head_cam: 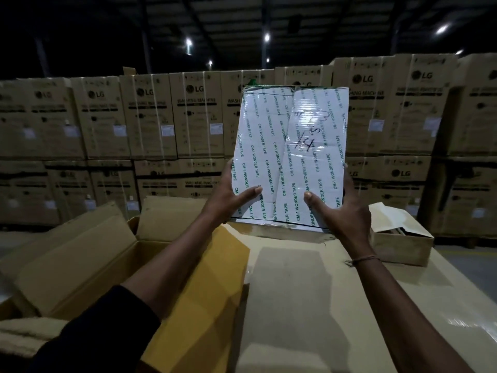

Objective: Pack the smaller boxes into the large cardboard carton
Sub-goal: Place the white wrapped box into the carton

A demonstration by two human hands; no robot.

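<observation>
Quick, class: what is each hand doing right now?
Left hand: grips the taped box at its left edge.
Right hand: grips the same box's right edge.

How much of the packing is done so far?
Nothing packed can be seen yet: the big carton stands open on the left, but its inside is hidden. In hand: both hands, left hand and right hand, hold up a white taped box. Left to do: lower it into the carton.

Two hands, left hand [233, 195] and right hand [341, 208], are holding one taped white box [291, 154]; beside that box, one large open carton [88, 254] and one small open box [400, 238] are sitting.
</observation>
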